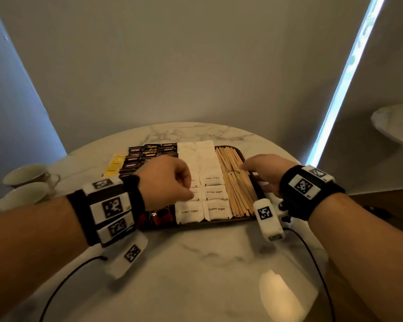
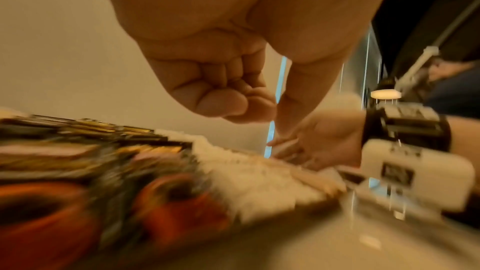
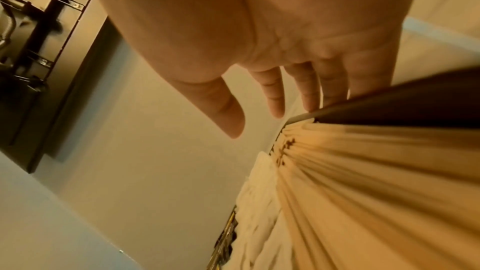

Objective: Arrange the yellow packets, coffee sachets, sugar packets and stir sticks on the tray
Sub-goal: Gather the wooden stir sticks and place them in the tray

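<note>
A dark tray (image 1: 207,223) lies on the marble table. It carries black coffee sachets (image 1: 147,152) at the back left, white brown-sugar packets (image 1: 215,208) down the middle and wooden stir sticks (image 1: 235,180) along the right. Yellow packets (image 1: 114,162) lie at the tray's left side. My left hand (image 1: 172,180) hovers over the sugar packets with its fingers (image 2: 221,100) curled into a fist and the thumb pointing down; it holds nothing. My right hand (image 1: 261,168) sits at the tray's right rim (image 3: 389,98), fingers (image 3: 275,98) straight, by the stir sticks (image 3: 376,171).
Red round pods (image 1: 163,216) sit in the tray's front left corner, partly behind my left wrist. Two white cups (image 1: 26,180) stand at the table's left edge. Cables trail from both wrist units across the near table. A second marble table (image 1: 396,122) stands far right.
</note>
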The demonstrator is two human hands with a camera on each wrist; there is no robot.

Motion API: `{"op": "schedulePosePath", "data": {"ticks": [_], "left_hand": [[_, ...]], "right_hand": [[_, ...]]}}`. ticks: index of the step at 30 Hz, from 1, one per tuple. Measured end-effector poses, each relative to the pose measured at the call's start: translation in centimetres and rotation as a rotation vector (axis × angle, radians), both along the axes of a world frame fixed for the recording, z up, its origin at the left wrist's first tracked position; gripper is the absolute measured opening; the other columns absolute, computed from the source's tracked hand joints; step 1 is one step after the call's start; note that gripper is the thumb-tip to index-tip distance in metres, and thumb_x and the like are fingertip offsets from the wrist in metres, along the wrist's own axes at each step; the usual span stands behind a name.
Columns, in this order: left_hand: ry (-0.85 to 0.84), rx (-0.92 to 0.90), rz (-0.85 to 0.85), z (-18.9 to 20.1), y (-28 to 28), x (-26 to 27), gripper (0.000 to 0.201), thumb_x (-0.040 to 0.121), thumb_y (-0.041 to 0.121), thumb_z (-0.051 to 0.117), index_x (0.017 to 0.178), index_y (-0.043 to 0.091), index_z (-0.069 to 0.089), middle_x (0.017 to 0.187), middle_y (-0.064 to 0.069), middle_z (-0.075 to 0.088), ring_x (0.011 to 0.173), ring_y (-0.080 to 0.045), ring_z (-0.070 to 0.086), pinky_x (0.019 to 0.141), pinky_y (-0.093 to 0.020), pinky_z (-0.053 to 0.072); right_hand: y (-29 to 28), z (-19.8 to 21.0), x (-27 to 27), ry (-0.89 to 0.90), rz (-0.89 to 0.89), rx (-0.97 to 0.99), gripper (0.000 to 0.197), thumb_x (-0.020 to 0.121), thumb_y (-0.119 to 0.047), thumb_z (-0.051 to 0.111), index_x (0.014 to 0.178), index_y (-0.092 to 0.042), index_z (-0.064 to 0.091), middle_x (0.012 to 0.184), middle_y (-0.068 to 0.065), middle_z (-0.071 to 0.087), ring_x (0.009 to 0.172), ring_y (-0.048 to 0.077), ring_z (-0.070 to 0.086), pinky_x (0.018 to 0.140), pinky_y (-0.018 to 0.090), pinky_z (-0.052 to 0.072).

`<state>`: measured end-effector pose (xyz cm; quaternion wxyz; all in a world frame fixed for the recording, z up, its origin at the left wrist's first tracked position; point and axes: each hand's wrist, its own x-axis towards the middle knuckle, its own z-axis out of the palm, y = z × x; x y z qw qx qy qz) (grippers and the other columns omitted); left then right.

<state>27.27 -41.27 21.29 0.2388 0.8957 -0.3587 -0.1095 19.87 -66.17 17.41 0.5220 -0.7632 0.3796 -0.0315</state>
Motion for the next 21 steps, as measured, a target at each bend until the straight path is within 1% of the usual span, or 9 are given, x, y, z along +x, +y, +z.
{"op": "schedulePosePath", "data": {"ticks": [2,5,7,9,11,14,17,19,21], "left_hand": [[-0.038,0.146,0.000,-0.7,1.9,-1.1,0.019,0.077,0.027,0.086,0.079,0.026,0.068,0.073,0.008,0.068,0.064,-0.005,0.063,0.059,-0.025,0.053],[-0.082,0.320,-0.012,-1.8,3.7,-2.5,0.015,0.078,0.028,0.082,0.081,0.028,0.067,0.079,0.011,0.067,0.074,-0.007,0.062,0.060,-0.023,0.044],[-0.116,0.383,-0.004,-2.6,4.2,-2.7,0.009,0.083,0.024,0.075,0.084,0.028,0.066,0.086,0.010,0.067,0.081,-0.009,0.062,0.062,-0.023,0.045],[-0.128,0.380,0.016,-3.2,4.3,-2.5,0.009,0.087,0.020,0.070,0.086,0.028,0.065,0.090,0.007,0.066,0.085,-0.012,0.061,0.069,-0.026,0.051],[-0.128,0.365,0.031,-3.3,4.4,-2.0,0.008,0.087,0.022,0.073,0.088,0.027,0.067,0.093,0.006,0.067,0.088,-0.014,0.062,0.077,-0.029,0.056],[-0.107,0.361,0.030,-3.2,4.0,-1.2,0.009,0.086,0.022,0.078,0.092,0.024,0.071,0.094,0.005,0.069,0.090,-0.014,0.064,0.074,-0.026,0.056],[-0.108,0.380,0.047,-3.2,3.4,0.0,0.015,0.086,0.015,0.077,0.098,0.023,0.073,0.098,0.003,0.070,0.094,-0.016,0.066,0.081,-0.030,0.059],[-0.115,0.390,0.058,-3.1,2.9,1.4,0.020,0.085,0.015,0.078,0.105,0.021,0.074,0.102,0.001,0.071,0.097,-0.018,0.067,0.088,-0.034,0.060],[-0.120,0.395,0.059,-2.9,2.3,2.9,0.025,0.085,0.018,0.080,0.109,0.020,0.075,0.107,0.000,0.072,0.101,-0.020,0.067,0.092,-0.036,0.060]], "right_hand": [[1.2,-0.2,-0.5,-0.026,-0.004,-0.035,0.052,0.092,-0.036,0.070,0.138,-0.016,0.056,0.141,0.010,0.058,0.130,0.033,0.053,0.110,0.055,0.043],[2.4,-0.4,-1.0,-0.027,-0.025,-0.066,0.051,0.093,-0.040,0.069,0.136,-0.014,0.056,0.141,0.013,0.057,0.128,0.037,0.053,0.109,0.056,0.043],[3.1,-0.6,-1.3,-0.017,-0.041,-0.058,0.050,0.092,-0.042,0.069,0.134,-0.018,0.056,0.138,0.013,0.059,0.124,0.038,0.056,0.105,0.058,0.046],[3.5,-0.7,-1.3,-0.011,-0.043,-0.069,0.048,0.091,-0.045,0.069,0.131,-0.020,0.058,0.134,0.013,0.062,0.118,0.037,0.060,0.102,0.057,0.049],[4.1,-0.7,-1.1,-0.003,-0.041,-0.117,0.049,0.092,-0.045,0.068,0.131,-0.018,0.059,0.132,0.013,0.063,0.116,0.037,0.061,0.102,0.055,0.050],[4.7,-0.4,-0.6,0.028,-0.036,-0.188,0.049,0.097,-0.044,0.064,0.136,-0.015,0.057,0.138,0.014,0.059,0.120,0.036,0.058,0.105,0.052,0.048],[4.9,0.1,0.6,0.038,-0.050,-0.199,0.051,0.098,-0.042,0.063,0.138,-0.012,0.055,0.140,0.017,0.057,0.122,0.037,0.056,0.106,0.052,0.047],[4.7,0.3,1.8,0.032,-0.082,-0.191,0.053,0.097,-0.044,0.063,0.138,-0.012,0.055,0.139,0.018,0.058,0.117,0.036,0.057,0.103,0.051,0.048],[4.3,0.4,3.4,0.041,-0.081,-0.206,0.053,0.098,-0.045,0.061,0.139,-0.013,0.055,0.139,0.018,0.057,0.106,0.032,0.056,0.093,0.046,0.050]]}}
